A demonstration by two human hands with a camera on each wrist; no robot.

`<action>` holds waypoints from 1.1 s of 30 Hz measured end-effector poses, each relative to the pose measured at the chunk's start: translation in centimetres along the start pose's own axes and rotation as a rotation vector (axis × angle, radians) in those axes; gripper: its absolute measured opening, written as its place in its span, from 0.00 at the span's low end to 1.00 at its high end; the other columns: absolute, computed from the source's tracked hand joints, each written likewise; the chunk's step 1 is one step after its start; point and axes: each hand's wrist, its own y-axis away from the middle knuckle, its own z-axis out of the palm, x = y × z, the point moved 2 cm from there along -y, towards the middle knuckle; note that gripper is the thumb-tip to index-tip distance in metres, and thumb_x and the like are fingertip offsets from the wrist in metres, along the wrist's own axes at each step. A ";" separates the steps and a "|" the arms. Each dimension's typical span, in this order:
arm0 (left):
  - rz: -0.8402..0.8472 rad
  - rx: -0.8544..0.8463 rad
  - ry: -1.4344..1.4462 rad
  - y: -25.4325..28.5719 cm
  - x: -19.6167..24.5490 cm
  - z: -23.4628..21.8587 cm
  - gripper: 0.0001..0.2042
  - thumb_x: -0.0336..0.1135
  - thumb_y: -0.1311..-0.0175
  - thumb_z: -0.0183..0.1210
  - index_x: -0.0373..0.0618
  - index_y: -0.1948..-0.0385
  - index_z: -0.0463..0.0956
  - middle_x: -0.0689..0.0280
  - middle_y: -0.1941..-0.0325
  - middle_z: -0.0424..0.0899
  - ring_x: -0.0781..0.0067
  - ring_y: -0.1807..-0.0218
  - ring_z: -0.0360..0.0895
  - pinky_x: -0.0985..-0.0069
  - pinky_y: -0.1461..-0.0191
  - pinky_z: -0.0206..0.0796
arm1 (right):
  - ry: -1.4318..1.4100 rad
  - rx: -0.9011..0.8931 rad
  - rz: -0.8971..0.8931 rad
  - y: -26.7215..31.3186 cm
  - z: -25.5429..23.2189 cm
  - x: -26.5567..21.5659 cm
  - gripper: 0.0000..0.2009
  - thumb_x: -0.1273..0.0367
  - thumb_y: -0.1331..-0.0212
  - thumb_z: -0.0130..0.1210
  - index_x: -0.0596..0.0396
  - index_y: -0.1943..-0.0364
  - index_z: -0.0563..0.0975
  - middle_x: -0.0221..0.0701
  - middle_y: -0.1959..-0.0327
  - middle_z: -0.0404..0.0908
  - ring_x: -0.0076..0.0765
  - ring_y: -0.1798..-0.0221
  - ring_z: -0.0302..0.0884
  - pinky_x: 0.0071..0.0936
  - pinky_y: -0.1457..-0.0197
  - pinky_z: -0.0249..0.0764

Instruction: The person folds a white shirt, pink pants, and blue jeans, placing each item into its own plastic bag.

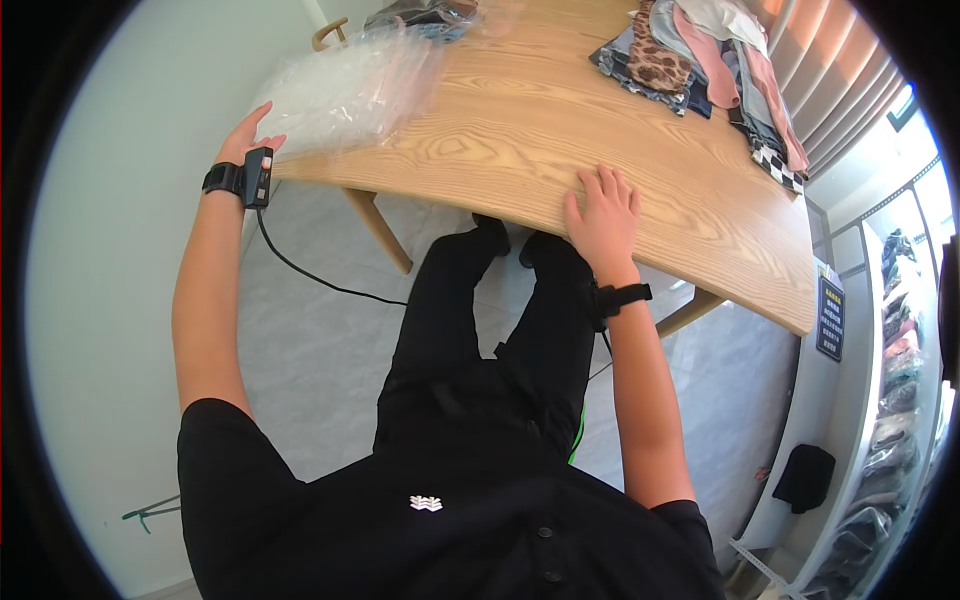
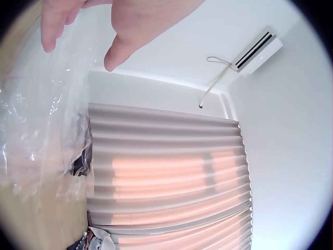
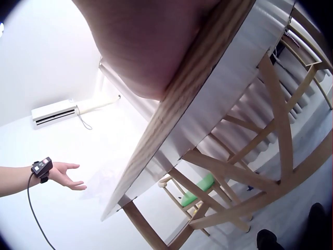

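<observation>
- In the head view, the black shirt of the person is nearest, before the near edge of the wooden counter.
- Clear plastic bags lie in a pile at the counter's left end.
- The left hand is at the near left side of this pile; its grip is apart. Whether its fingertips touch the plastic, I cannot tell.
- The right hand rests palm down at the near edge, its grip also apart, with fingers slightly spread.
- Folded clothes are piled at the far right.
- In the left wrist view, thumb and fingers are separated, over and beside the bags; behind is a pleated curtain.
- In the right wrist view, the right hand is very near, above the counter's edge; below stands a chair with green seat.
</observation>
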 end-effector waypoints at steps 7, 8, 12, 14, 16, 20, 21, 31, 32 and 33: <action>-0.123 0.129 0.097 0.3 1.5 0.7 0.48 0.45 0.52 0.72 0.37 0.34 0.48 0.46 0.39 0.57 0.61 0.51 0.75 0.72 0.53 0.77 | 0.000 0.032 0.019 -0.2 1.4 0.9 0.19 0.59 0.41 0.51 0.52 0.48 0.76 0.42 0.38 0.69 0.52 0.31 0.60 0.56 0.29 0.49; -0.139 0.092 0.126 -0.3 1.3 0.3 0.54 0.43 0.53 0.74 0.25 0.35 0.39 0.44 0.38 0.55 0.58 0.44 0.72 0.69 0.47 0.77 | -0.001 0.039 0.013 -0.4 1.5 1.0 0.19 0.59 0.41 0.51 0.52 0.48 0.76 0.42 0.38 0.70 0.51 0.31 0.60 0.56 0.29 0.49; -0.083 0.177 0.139 0.0 0.7 -0.5 0.42 0.46 0.50 0.70 0.49 0.33 0.57 0.47 0.37 0.57 0.64 0.58 0.78 0.75 0.59 0.77 | 0.014 0.032 0.007 -0.7 1.7 1.2 0.19 0.59 0.42 0.51 0.52 0.49 0.76 0.42 0.38 0.69 0.51 0.32 0.60 0.57 0.30 0.50; -0.106 -0.023 0.071 -3.0 -0.6 -2.0 0.41 0.46 0.50 0.70 0.48 0.34 0.58 0.48 0.34 0.54 0.62 0.49 0.73 0.72 0.55 0.75 | 0.027 0.014 0.012 -0.7 1.8 1.3 0.20 0.60 0.43 0.51 0.52 0.48 0.75 0.42 0.38 0.68 0.51 0.32 0.59 0.57 0.30 0.51; -0.136 0.025 0.133 -3.9 -1.1 -1.1 0.39 0.45 0.50 0.71 0.47 0.35 0.61 0.49 0.32 0.51 0.61 0.39 0.66 0.69 0.48 0.72 | 0.014 0.009 0.017 -0.8 1.7 1.3 0.20 0.60 0.43 0.52 0.53 0.48 0.74 0.42 0.38 0.68 0.50 0.31 0.58 0.58 0.30 0.50; -0.070 -0.154 0.089 0.3 -2.2 0.5 0.41 0.41 0.48 0.70 0.48 0.34 0.53 0.56 0.34 0.57 0.60 0.35 0.56 0.62 0.37 0.62 | -0.010 0.010 0.023 -0.2 0.7 0.5 0.20 0.59 0.42 0.52 0.52 0.47 0.74 0.42 0.37 0.68 0.50 0.30 0.58 0.57 0.29 0.49; -0.027 -0.233 0.064 1.2 -2.7 0.9 0.40 0.39 0.47 0.68 0.48 0.34 0.53 0.58 0.36 0.60 0.62 0.37 0.59 0.63 0.39 0.63 | -0.002 0.029 0.028 0.0 0.5 0.4 0.20 0.59 0.42 0.52 0.52 0.47 0.74 0.42 0.37 0.68 0.50 0.30 0.58 0.57 0.29 0.49; 0.421 -0.455 -0.241 8.0 -9.7 12.3 0.24 0.28 0.45 0.60 0.41 0.44 0.66 0.65 0.51 0.73 0.75 0.51 0.71 0.74 0.51 0.66 | 0.019 -0.077 0.023 -0.4 -0.3 0.4 0.21 0.58 0.41 0.51 0.52 0.47 0.74 0.40 0.39 0.69 0.47 0.31 0.59 0.55 0.29 0.50; 0.480 -0.525 -0.282 7.8 -10.7 13.2 0.22 0.27 0.45 0.60 0.41 0.47 0.67 0.66 0.53 0.74 0.75 0.51 0.71 0.74 0.50 0.67 | 0.016 -0.111 0.007 -0.6 -0.3 0.6 0.21 0.57 0.41 0.51 0.53 0.47 0.74 0.40 0.39 0.70 0.47 0.32 0.60 0.54 0.29 0.50; 0.563 -0.552 -0.369 9.5 -9.7 13.9 0.20 0.27 0.46 0.60 0.40 0.49 0.69 0.65 0.54 0.75 0.73 0.52 0.72 0.72 0.49 0.66 | 0.051 -0.140 -0.019 -1.1 -0.9 0.6 0.21 0.58 0.43 0.52 0.53 0.47 0.74 0.40 0.41 0.71 0.47 0.34 0.63 0.52 0.32 0.58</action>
